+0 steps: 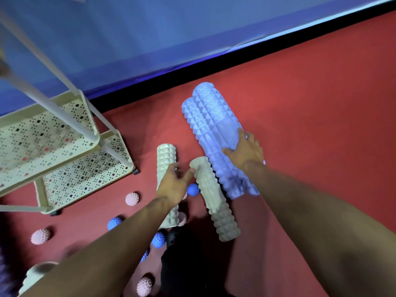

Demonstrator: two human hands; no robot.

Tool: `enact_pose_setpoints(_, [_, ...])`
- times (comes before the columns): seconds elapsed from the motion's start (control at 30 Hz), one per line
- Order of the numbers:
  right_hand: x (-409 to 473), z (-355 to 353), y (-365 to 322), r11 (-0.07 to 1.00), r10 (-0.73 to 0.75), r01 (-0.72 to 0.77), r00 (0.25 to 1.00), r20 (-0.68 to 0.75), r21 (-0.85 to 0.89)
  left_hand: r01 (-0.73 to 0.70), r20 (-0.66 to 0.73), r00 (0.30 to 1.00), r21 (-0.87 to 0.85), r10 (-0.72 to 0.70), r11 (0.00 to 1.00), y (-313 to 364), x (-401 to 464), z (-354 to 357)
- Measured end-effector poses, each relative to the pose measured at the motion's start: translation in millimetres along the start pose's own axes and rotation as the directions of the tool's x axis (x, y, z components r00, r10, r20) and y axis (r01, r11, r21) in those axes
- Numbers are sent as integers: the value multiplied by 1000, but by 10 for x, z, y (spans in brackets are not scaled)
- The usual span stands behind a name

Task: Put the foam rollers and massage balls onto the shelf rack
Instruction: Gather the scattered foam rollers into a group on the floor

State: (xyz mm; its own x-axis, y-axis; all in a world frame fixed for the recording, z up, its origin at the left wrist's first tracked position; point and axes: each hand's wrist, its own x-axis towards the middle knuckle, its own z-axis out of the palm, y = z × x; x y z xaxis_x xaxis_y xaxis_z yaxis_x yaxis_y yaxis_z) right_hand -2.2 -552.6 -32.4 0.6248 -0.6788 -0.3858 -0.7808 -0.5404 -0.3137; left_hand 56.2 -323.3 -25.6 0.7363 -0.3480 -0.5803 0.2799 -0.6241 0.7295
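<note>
While open hands (173,181) reach rollers (216,136), red floor (310,93) meets blue wall (150,35).

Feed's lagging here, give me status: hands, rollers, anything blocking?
Right hand flat on blue ridged foam rollers. Left hand open, reaching between two grey rollers. Cream perforated shelf rack bare; spiky massage balls scattered on floor.

Two blue ridged rollers (216,133) side by side, grey rollers (214,198), spiky balls (132,198) on floor
</note>
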Motion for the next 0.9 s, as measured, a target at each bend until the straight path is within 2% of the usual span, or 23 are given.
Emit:
enact_pose_setpoints(0.13, [-383, -125, -288, 985, -171, 171, 985, 20, 0, -26, -37, 999, 37, 27, 999, -4, -237, -331])
enact_pose_setpoints(0.23, [-785, -320, -664, 938, -348, 348, 936, 55, 9, -69, -98, 992, 61, 75, 996, 26, -509, -704])
enact_pose_setpoints(0.33, [-1281, -565, -1121, 854, -517, 520, 851, 96, -3, -123, -144, 981, 79, 133, 989, 40, -881, -1155])
enact_pose_setpoints(0.4, [-1638, -719, -1449, 769, -630, 638, 768, 117, -39, -143, -190, 968, 109, 162, 984, -6, -1171, -1503])
enact_pose_setpoints(0.47, [-1992, -834, -1782, 684, -707, 723, 689, 159, -94, -155, -248, 949, 172, 195, 973, -122, -1450, -1845])
enact_pose_setpoints(0.57, [-2481, -879, -2270, 568, -772, 805, 594, 226, -174, -136, -363, 912, 175, 192, 975, -407, -1853, -2304])
enact_pose_setpoints(0.63, [-2768, -791, -2563, 518, -795, 833, 552, 252, -192, -83, -440, 886, 160, 146, 984, -665, -2049, -2584])
enact_pose_setpoints(0.77, [-3200, -370, -3019, 451, -814, 870, 493, 308, -201, 24, -554, 832, 13, -12, 1000, -1286, -2263, -3001])
enact_pose_setpoints(0.9, [-3406, 227, -3265, 411, -802, 888, 459, 383, -204, 166, -595, 776, -125, -208, 978, -1945, -2266, -3279])
